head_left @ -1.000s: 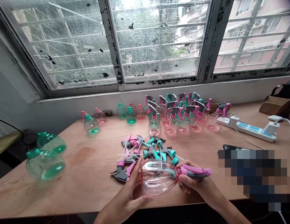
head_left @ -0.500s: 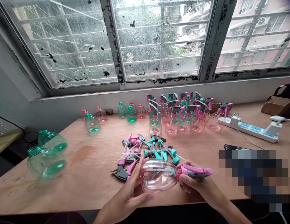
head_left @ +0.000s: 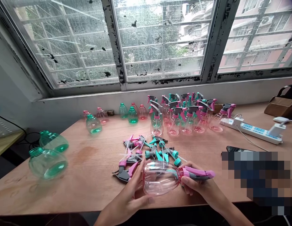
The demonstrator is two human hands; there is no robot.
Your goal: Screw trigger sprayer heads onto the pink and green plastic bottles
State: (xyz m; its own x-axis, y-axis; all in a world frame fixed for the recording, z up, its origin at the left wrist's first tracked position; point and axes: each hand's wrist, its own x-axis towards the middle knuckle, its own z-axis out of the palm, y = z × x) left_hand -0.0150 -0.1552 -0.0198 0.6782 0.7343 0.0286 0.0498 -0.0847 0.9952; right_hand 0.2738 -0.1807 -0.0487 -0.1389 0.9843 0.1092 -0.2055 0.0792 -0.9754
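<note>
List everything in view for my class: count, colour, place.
Held spray bottle: one, pink, between hands
Loose spray heads: several, pink, teal, grey, centre
Headed bottles: over ten, pink and green, back centre-right
Open bottles: five green, four pink, left and back
Power strip: one, white, right
Dark object: one, partly pixelated, right
Bag: one, brown, far right
Small block: one, dark, back
Table: one, brown, foreground
Window: one, grey, behind
Left hand: one, holding bottle's base
Right hand: one, holding bottle's neck

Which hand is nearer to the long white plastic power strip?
Right. The right hand is left of the power strip, nearer the camera; the left hand is farther left.
</note>
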